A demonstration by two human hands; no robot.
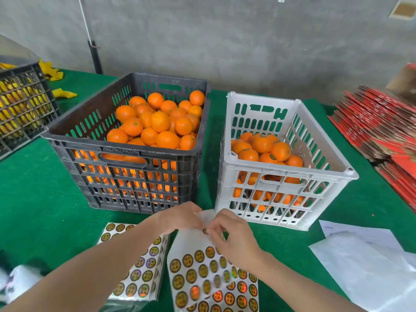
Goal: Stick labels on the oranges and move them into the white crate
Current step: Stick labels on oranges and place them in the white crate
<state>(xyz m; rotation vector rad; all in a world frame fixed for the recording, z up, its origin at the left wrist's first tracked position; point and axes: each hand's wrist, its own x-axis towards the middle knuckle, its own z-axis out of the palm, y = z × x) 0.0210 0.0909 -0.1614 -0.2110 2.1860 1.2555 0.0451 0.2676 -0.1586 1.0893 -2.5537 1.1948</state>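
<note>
A dark grey crate (pixel 67 138) stands at centre left, heaped with oranges (pixel 159 121). To its right the white crate (pixel 290 174) is partly filled with oranges (pixel 262 144), some bearing labels. In front of the crates I hold up a label sheet (pixel 202 273) with several round gold stickers. My left hand (pixel 180 218) grips the sheet's bare upper edge. My right hand (pixel 231 235) pinches a single label (pixel 205 231) near that edge. A second label sheet stack (pixel 139 266) lies flat on the green cloth under my left forearm.
A black crate (pixel 20 104) of yellow items stands at the far left. Stacked red flat cartons (pixel 382 127) lie at the right. White paper and a plastic bag (pixel 364 266) rest at the lower right on the green table (pixel 33 199).
</note>
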